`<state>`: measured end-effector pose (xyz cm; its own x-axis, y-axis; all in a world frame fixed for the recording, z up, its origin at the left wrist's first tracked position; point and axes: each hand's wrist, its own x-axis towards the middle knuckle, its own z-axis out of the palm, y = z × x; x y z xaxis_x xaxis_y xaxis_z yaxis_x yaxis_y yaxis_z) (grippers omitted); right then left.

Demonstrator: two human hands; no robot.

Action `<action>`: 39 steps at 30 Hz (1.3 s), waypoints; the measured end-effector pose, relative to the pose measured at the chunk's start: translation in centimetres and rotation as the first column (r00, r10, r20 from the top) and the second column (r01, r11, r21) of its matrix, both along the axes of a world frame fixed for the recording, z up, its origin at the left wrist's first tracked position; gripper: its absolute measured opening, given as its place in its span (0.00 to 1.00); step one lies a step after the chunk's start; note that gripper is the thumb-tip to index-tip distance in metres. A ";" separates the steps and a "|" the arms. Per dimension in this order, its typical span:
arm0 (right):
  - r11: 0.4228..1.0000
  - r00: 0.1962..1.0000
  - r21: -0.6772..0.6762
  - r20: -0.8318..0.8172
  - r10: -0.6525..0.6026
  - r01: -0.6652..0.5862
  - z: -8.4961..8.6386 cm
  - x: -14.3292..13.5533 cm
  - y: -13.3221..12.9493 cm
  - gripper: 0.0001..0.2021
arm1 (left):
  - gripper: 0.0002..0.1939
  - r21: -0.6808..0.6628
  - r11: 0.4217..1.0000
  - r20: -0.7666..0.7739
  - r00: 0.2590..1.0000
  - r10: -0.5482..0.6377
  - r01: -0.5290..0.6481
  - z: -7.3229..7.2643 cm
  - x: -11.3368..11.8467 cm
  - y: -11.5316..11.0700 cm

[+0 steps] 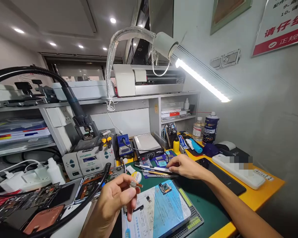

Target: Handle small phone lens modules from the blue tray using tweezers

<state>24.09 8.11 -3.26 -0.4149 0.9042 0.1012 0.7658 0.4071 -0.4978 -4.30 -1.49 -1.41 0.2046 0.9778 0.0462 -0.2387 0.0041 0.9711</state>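
Far left: a black hose (39,74) arcs over from the edge of the view down to a nozzle holder on the grey station (89,160). Below it, stripped phone boards (43,195) and a copper-coloured plate (43,219) lie on the worktop (263,195). White cables and a small white bottle (55,170) sit just behind them.

Left hand (114,200): raised above the worktop, palm toward the camera, grip nearly closed. Thumb and fingertips pinch a small metal part (134,185) with a short orange flex tail. The part is held in the air, over the near left edge of the blue phone (159,208), not touching it.

Centre: the blue phone lies face down on a green mat (203,198), with a camera module (164,187) near its top edge. Behind it a blue soldering stand (124,145) and a flat heater plate (146,143) sit against the shelf.

Right hand (186,165): reaches forward over the mat, palm down, fingers curled loosely. The fingertips rest on a row of tweezers (155,170) lying flat on the mat. Cannot tell whether any one of them is actually gripped or only touched.

Right: a black phone (223,177) lies screen up just beside the right forearm. Beyond it a white keyboard (235,168), a dark spray can (210,128) and a clear bottle (198,127) stand near the wall. A lit lamp bar (201,79) hangs overhead on a flexible neck.
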 end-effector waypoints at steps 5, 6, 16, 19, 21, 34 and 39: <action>0.999 0.995 -0.038 0.098 -0.014 0.018 0.1 0.3 0.2 0.10 | 0.20 -0.001 1.000 0.041 0.999 -0.002 0.002 -0.1 -0.2 0.1; 0.998 0.992 -0.060 0.127 -0.010 0.018 0.1 0.3 0.1 0.09 | 0.20 -0.004 1.000 0.043 0.999 0.002 -0.002 -0.1 -0.2 0.2; 0.999 0.974 -0.029 0.222 0.034 -0.029 2.7 -1.0 -0.2 0.11 | 0.20 0.003 1.000 0.064 0.998 -0.005 0.005 0.1 -0.6 0.1; 0.999 0.976 -0.002 0.215 0.042 -0.043 4.9 -1.0 0.0 0.14 | 0.19 0.018 1.000 0.075 0.997 -0.015 0.014 -0.1 -0.8 0.1; 0.998 0.972 -0.003 0.227 0.059 -0.060 6.6 -1.0 -0.1 0.14 | 0.19 0.026 1.000 0.081 0.997 -0.018 0.016 0.0 -0.9 0.1; 0.981 0.904 0.038 0.396 0.162 -0.192 10.8 -6.3 0.2 0.04 | 0.16 0.043 0.999 0.102 0.995 -0.019 0.015 0.3 -1.2 0.2; 0.963 0.907 0.034 0.346 0.239 -0.266 9.9 -8.8 -0.1 0.09 | 0.16 0.052 0.998 0.116 0.993 -0.036 0.030 0.1 -1.7 0.4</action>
<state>15.25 8.05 6.63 -0.6501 0.7596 -0.0179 0.7483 0.6361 -0.1881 -6.02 -1.10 -1.29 0.2272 0.9664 0.1206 -0.3515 -0.0341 0.9356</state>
